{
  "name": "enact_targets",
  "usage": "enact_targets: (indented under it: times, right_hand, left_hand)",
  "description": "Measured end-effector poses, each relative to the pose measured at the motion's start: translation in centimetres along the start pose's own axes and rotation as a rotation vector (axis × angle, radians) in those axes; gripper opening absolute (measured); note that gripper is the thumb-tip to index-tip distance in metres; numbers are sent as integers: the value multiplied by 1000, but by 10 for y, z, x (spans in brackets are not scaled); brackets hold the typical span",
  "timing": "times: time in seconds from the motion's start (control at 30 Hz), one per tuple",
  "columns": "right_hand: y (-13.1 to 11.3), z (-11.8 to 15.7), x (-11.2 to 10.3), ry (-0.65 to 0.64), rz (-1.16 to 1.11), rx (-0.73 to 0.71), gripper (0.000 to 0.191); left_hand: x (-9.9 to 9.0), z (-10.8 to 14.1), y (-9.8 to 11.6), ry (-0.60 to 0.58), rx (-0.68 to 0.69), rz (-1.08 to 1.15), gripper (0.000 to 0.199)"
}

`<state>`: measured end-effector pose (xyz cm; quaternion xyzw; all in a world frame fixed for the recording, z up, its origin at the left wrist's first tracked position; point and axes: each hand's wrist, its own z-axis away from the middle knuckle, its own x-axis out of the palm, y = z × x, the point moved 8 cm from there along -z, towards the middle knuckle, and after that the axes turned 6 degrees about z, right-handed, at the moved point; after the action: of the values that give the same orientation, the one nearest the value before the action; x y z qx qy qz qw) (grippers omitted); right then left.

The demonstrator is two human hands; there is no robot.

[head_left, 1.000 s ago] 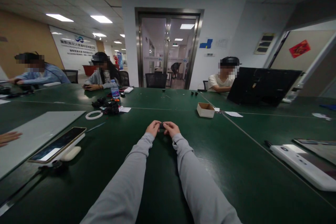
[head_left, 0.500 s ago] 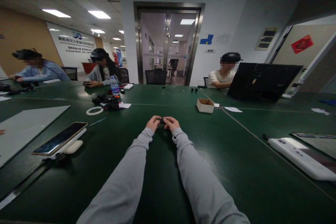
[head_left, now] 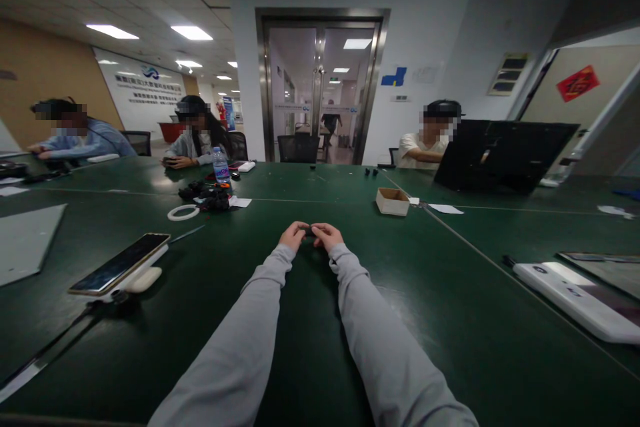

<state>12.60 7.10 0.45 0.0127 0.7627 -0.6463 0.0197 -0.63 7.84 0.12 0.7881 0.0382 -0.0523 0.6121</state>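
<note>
My left hand [head_left: 294,236] and my right hand [head_left: 327,235] meet above the green table [head_left: 310,360], both arms stretched forward in grey sleeves. Pinched between their fingertips is a small dark object [head_left: 309,231], largely covered by the fingers and too small to name. Thumbs and index fingers of both hands are closed on its two ends. Beyond the right hand stands an open cardboard box [head_left: 393,205]. A white ring [head_left: 183,213], like a roll of tape, lies to the left.
At left are a phone [head_left: 123,263] on a white stand, a pale board [head_left: 30,240], a bottle [head_left: 221,165] and black gear [head_left: 205,195]. A monitor [head_left: 505,157] and white device [head_left: 575,297] are at right. Three people sit around the table.
The pale board has slid left toward the picture's edge. Between my fingertips, less of the dark object shows. My arms have hardly moved, and the view has shifted slightly.
</note>
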Motion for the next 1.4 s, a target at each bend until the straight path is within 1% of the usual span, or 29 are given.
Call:
enact_targets:
  times: [0.23,0.33,0.4,0.43,0.53,0.57,0.6,0.67,0.77,0.87,1.0,1.13,1.2,1.4]
  right_hand:
    - [-2,0,-2,25,11,1,29]
    - [-1,0,-3,33,-1,13,29]
    - [0,0,-3,41,-6,23,29]
    - [1,0,-3,43,-9,26,29]
    - [0,0,-2,28,-19,24,31]
    - [0,0,-2,24,-20,23,31]
    - [0,0,-1,22,-20,22,32]
    - [1,0,-2,29,-21,23,32]
    - [1,-1,-1,23,-22,22,33]
    - [0,-1,0,3,-23,7,33]
    - [1,0,2,-12,-20,12,33]
    - [0,1,4,-37,-6,9,31]
    - [-1,1,4,-40,-11,10,30]
    - [-3,2,3,-39,-15,-2,27]
  left_hand:
    - [-5,5,13,50,53,-1,18]
    - [-7,4,13,62,72,1,15]
    - [-8,4,10,77,60,-40,14]
    - [-9,3,8,83,42,-78,16]
    - [-12,3,1,93,-28,-209,33]
    - [-12,4,0,97,-33,-231,35]
    - [-12,4,1,103,-21,-228,34]
    - [-11,5,6,103,32,-161,23]
    - [-6,7,11,41,79,-81,20]
    - [-2,9,12,1,55,-123,26]
    - [-4,9,13,15,66,-101,23]
    - [-4,6,8,17,41,-74,24]
    - [-5,5,7,21,49,-61,23]
    - [-2,5,4,3,32,-27,24]
